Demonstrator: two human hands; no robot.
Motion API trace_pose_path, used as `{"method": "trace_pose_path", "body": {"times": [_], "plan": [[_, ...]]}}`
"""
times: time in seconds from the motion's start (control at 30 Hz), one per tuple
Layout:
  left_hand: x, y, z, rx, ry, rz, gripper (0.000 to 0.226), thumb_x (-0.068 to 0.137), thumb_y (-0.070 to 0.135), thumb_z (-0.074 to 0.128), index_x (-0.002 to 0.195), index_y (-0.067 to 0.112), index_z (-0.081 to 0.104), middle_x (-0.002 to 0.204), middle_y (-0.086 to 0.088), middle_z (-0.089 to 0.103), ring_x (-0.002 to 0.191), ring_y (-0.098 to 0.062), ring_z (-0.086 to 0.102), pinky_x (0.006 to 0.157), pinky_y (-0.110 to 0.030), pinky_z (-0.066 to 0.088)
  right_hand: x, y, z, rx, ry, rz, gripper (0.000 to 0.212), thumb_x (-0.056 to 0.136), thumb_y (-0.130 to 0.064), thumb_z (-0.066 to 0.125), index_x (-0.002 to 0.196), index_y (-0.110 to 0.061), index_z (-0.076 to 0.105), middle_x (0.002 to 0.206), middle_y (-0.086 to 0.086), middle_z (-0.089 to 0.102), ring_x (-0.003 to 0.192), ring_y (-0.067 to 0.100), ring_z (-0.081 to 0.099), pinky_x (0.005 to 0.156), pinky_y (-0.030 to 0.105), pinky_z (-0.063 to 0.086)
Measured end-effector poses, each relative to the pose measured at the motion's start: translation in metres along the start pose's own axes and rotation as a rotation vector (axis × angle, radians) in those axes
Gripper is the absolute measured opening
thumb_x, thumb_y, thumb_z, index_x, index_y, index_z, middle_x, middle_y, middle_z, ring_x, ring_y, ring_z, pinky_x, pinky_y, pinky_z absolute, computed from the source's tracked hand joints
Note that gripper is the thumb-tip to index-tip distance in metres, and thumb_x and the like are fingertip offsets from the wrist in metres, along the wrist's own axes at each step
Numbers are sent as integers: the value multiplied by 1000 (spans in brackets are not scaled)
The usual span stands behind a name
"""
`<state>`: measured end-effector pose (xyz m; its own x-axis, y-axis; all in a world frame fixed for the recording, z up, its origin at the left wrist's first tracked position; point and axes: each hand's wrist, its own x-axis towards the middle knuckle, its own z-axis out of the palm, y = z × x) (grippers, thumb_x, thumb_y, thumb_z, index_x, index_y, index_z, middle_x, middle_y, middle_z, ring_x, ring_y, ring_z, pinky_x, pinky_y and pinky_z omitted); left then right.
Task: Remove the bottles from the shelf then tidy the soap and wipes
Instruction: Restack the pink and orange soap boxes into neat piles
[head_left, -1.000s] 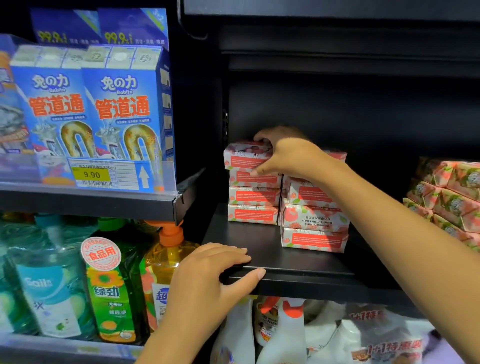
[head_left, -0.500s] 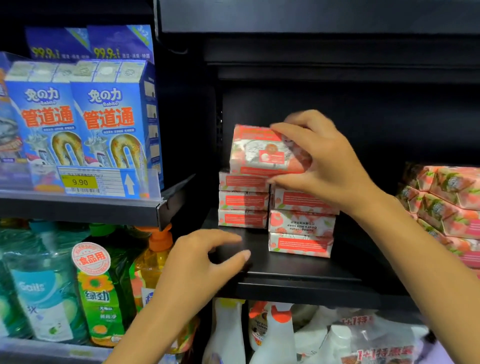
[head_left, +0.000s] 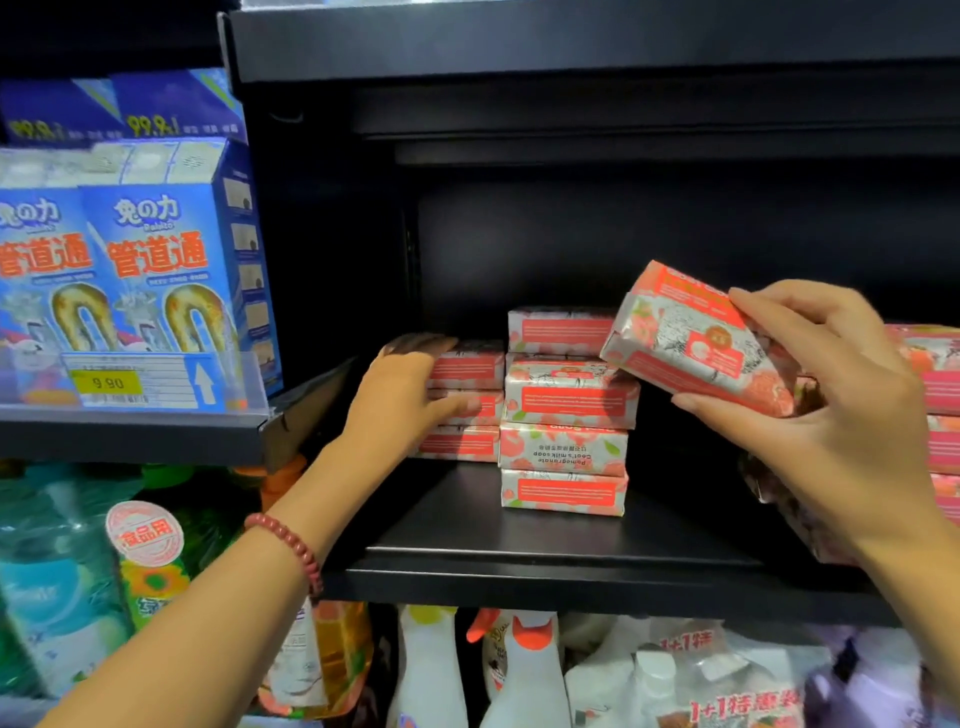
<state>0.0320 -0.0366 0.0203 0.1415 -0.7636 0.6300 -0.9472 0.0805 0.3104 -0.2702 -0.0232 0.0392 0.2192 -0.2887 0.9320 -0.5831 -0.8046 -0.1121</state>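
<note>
On black shelf (head_left: 519, 545), my left hand (head_left: 410, 395) grips short soap stack (head_left: 467, 369); my right hand (head_left: 831, 410) holds tilted soap box (head_left: 691, 343) near taller stack (head_left: 566, 447).

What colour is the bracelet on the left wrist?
The bracelet is dark red beads, clearest in the head view.

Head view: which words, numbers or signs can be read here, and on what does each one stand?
"兔の力", "管道通": blue box
"99.9": dark blue box behind
"9.90", white up arrow: price tag
"食品用": round sticker
"Pomegranate Goat's milk soap", upside down: stacked soap box
"1+1特惠": bag below
Too blurred: held soap box in the right hand; left soap stack.
</note>
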Motion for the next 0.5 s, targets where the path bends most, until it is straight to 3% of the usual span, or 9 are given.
{"method": "trace_pose_path", "body": {"times": [0.17, 0.33, 0.43, 0.5], "plan": [[-10, 1, -3, 115, 145, 64, 60, 76, 36, 77, 128, 15, 56, 124, -7, 59, 119, -25, 48, 99, -36, 41, -5, 3, 0, 27, 7, 36, 68, 68, -36, 72, 123, 1, 56, 120, 15, 52, 111, 4, 41, 91, 2, 32], [-36, 5, -15, 197, 212, 171, 48, 74, 20, 80, 116, 8, 61, 111, -11, 63, 106, -31, 56, 87, -36, 44, 9, -1, 6, 93, -46, 21, 69, 68, -37, 78, 123, -1, 56, 118, 2, 48, 107, -3, 42, 88, -2, 32], [-61, 17, -22, 42, 274, 109, 39, 80, 28, 73, 111, 9, 61, 104, -8, 64, 98, -23, 56, 81, -25, 37, 23, -7, 13, 173, -107, 25, 68, 68, -41, 71, 125, -7, 57, 118, -4, 48, 106, -14, 42, 86, -1, 35], [-81, 18, -24, -21, 283, 129, 42, 86, 41, 62, 114, 11, 58, 104, 0, 60, 97, -15, 51, 82, -13, 30, 33, -9, 20, 207, -152, 31, 69, 66, -47, 68, 124, -11, 58, 117, -5, 50, 103, -8, 47, 85, 2, 39]]}}
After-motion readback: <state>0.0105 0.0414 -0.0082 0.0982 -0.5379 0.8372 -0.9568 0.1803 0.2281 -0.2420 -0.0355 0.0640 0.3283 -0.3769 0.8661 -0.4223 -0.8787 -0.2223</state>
